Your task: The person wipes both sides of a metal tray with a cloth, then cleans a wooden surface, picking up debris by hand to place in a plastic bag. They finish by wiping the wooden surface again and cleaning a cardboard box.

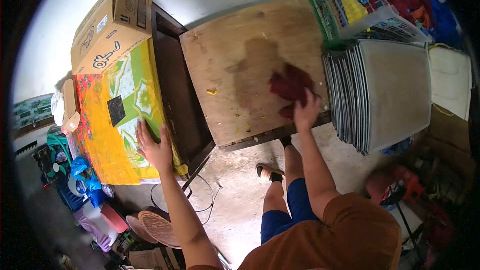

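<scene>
In the head view, the right hand [306, 112] is at the lower right edge of a crumpled dark red cloth [291, 82], which lies over the right part of a table with a bare, light-brown plywood top [210, 55]. The fingers meet the fabric, but I cannot tell whether this grip is pinching it or only pressing against it. The left hand [154, 146] has its grip spread, palm down, over a yellow and green floral-patterned covering [95, 120] on the neighbouring surface, holding nothing and apparently serving as a support.

The step in hand looks like wiping the plywood with the cloth. Small yellow scraps [212, 92] lie left of the cloth, and more specks sit near the front edge, so the surface does not look finished. The next move probably calls for a flat, firm hold on the cloth and a sweep toward those bits, while staying clear of the stack of thin grey rectangular panels [397, 90] just beyond the table's right side.
</scene>
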The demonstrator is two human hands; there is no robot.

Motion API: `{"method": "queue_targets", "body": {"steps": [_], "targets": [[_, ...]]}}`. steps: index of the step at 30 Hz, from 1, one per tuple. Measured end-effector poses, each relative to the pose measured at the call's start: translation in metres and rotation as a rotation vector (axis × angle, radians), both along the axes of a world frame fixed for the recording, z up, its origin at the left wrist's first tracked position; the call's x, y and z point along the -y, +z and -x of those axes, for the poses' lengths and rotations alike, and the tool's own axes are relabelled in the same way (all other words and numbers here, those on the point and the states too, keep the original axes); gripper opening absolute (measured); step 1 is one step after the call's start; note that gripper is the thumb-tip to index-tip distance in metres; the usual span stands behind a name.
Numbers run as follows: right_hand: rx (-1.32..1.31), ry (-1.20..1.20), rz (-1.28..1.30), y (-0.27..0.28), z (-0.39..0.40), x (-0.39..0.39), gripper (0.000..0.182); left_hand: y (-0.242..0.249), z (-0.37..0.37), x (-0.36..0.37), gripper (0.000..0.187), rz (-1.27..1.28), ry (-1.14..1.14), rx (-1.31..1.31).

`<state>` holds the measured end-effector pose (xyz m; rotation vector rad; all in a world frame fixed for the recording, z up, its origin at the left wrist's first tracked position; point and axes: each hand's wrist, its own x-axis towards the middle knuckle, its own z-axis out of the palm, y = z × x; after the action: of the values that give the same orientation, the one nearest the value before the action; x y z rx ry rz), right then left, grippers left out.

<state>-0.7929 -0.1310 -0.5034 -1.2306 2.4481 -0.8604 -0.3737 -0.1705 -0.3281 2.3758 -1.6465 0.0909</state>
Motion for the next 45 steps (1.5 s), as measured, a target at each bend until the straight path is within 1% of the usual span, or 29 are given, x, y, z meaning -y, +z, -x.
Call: {"method": "queue_targets", "body": {"steps": [2,5,8,10,13,14,15,17,19,21,23,25,26,27,30,31,33,35,36,37,39,41,43,45], "targets": [[0.046,-0.265,-0.265,-0.017,0.034,-0.007,0.063,0.001,0.001,0.001,0.067,0.000,0.001,-0.005],[0.257,-0.788,-0.617,-0.048,0.053,0.035,0.081,0.001,0.002,0.000,0.066,-0.011,0.009,0.000],[0.208,-0.752,-0.786,-0.044,0.041,0.087,0.094,-0.001,-0.001,0.002,0.065,0.001,-0.002,-0.002],[0.028,-0.616,-0.755,-0.056,0.036,0.124,0.079,-0.001,-0.003,0.004,0.065,0.010,-0.015,-0.005],[-0.060,-0.315,-0.681,-0.067,0.032,0.168,0.070,0.000,-0.001,0.003,0.065,0.019,-0.020,-0.020],[-0.173,-0.192,-0.621,-0.070,0.018,0.172,0.061,0.000,-0.002,0.003,0.065,0.021,-0.026,-0.026],[-0.196,-0.033,-0.610,-0.069,0.005,0.171,0.057,0.000,-0.002,0.003,0.065,0.023,-0.032,-0.032],[-0.224,0.289,-0.544,-0.061,-0.024,0.156,0.051,-0.001,-0.004,0.002,0.067,0.021,-0.032,-0.032],[0.030,0.444,-0.250,-0.066,-0.046,0.122,0.047,0.001,-0.003,0.003,0.068,0.018,-0.023,-0.032],[0.145,0.318,-0.041,-0.048,-0.045,0.089,0.047,0.005,0.000,0.003,0.068,0.001,-0.008,-0.035],[-0.024,0.101,0.054,-0.041,-0.014,0.050,0.056,0.004,0.000,0.003,0.069,-0.002,-0.005,-0.029],[-0.111,-0.249,-0.124,-0.048,0.022,0.013,0.066,0.003,-0.001,0.003,0.069,-0.006,0.004,-0.023],[-0.047,-0.532,-0.494,-0.051,0.033,0.012,0.076,0.003,-0.001,0.004,0.069,-0.007,0.002,-0.022],[-0.002,-0.659,-0.681,-0.096,0.051,0.008,0.084,0.003,-0.001,0.004,0.069,-0.008,-0.001,-0.022],[-0.023,-0.809,-0.784,-0.110,0.051,0.066,0.089,0.004,-0.001,0.005,0.069,-0.008,-0.004,-0.027],[0.069,-0.794,-0.753,-0.084,0.045,0.097,0.091,0.005,0.000,0.005,0.069,-0.012,-0.006,-0.029],[-0.061,-0.593,-0.637,-0.095,0.041,0.147,0.091,0.006,0.001,0.005,0.069,-0.005,-0.015,-0.042],[-0.064,-0.468,-0.599,-0.086,0.046,0.205,0.094,0.007,0.001,0.004,0.070,-0.004,-0.019,-0.045],[-0.021,-0.419,-0.603,-0.081,0.051,0.232,0.091,0.007,0.001,0.005,0.070,-0.003,-0.023,-0.044],[-0.005,-0.386,-0.642,-0.071,0.049,0.257,0.083,0.008,0.001,0.006,0.070,-0.003,-0.027,-0.045],[-0.135,-0.152,-0.585,-0.079,0.023,0.280,0.075,0.009,0.002,0.008,0.071,-0.010,-0.023,-0.039],[-0.231,0.094,-0.531,-0.080,-0.022,0.283,0.068,0.009,0.004,0.009,0.070,-0.017,-0.014,-0.041],[-0.252,0.335,-0.494,-0.074,-0.085,0.255,0.060,0.011,0.005,0.010,0.070,-0.023,-0.003,-0.044],[-0.222,0.570,-0.465,-0.082,-0.141,0.218,0.053,0.014,0.006,0.011,0.069,-0.026,-0.003,-0.053]]}}
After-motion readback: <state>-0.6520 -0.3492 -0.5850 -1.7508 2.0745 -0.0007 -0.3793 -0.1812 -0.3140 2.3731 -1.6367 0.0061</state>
